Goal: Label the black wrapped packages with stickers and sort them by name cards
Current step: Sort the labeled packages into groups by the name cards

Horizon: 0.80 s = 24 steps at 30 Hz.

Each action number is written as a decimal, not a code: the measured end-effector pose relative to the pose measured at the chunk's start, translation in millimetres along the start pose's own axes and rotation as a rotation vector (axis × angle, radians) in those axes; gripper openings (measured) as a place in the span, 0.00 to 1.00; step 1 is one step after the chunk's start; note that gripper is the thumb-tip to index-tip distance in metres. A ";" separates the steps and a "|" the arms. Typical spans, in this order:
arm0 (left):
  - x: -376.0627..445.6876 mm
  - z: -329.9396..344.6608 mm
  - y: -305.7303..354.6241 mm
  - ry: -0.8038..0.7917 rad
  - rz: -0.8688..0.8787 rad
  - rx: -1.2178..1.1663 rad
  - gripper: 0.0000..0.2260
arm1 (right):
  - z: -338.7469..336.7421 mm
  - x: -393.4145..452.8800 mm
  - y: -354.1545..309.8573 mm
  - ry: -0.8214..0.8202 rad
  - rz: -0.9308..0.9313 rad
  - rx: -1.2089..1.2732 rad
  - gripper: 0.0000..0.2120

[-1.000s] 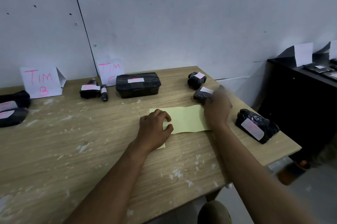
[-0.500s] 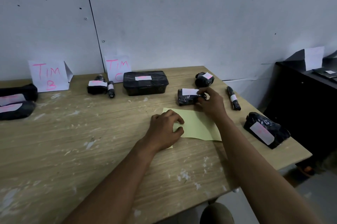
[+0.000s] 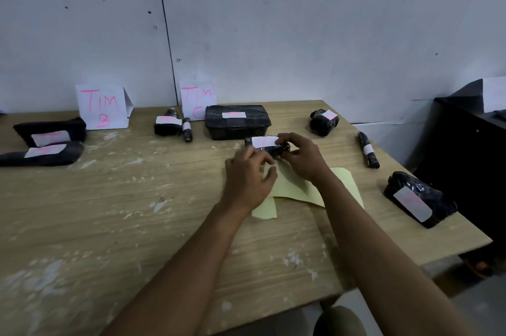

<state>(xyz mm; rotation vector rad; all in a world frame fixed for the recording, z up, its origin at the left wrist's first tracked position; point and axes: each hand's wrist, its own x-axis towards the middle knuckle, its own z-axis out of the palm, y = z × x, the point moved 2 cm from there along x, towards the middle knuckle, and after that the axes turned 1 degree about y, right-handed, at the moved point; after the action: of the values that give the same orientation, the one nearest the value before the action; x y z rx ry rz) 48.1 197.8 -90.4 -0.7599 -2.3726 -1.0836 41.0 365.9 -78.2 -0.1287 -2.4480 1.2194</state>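
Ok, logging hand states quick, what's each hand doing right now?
Left hand: blurred, fingers reach the small black package; grip cannot be told.
Right hand: pinching that package's right end.

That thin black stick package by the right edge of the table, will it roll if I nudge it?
Probably. The stick package looks round and slim, lying flat near the table edge, so a sideways push may roll it off. Its glossy wrap may be slippery. The white label banding its middle offers a duller spot to pinch.

Eight black packages (image 3: 267, 146), two name cards (image 3: 101, 106).
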 end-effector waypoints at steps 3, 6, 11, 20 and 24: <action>3.7 -24.5 -29.1 0.163 -0.167 0.035 0.08 | 16.1 -7.5 -10.2 -0.020 0.027 0.071 0.16; 2.4 -35.9 -54.2 0.115 -0.294 -0.064 0.16 | 31.3 -15.2 -20.0 -0.044 0.027 0.134 0.15; 1.2 -36.9 -63.8 0.082 -0.251 -0.183 0.17 | 47.9 -20.9 -37.6 -0.107 -0.049 0.092 0.17; -5.8 -48.3 -72.3 0.098 -0.259 -0.206 0.18 | 56.0 -25.7 -52.2 -0.063 -0.126 -0.044 0.18; -13.6 -65.4 -79.5 0.098 -0.280 -0.225 0.17 | 66.2 -24.4 -61.9 -0.067 -0.127 -0.091 0.16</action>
<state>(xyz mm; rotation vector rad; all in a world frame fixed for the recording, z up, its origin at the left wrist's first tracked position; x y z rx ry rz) 17.8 99.2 -102.2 -0.4409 -2.3466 -1.4859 43.3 272.3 -73.0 0.0422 -2.5275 1.0752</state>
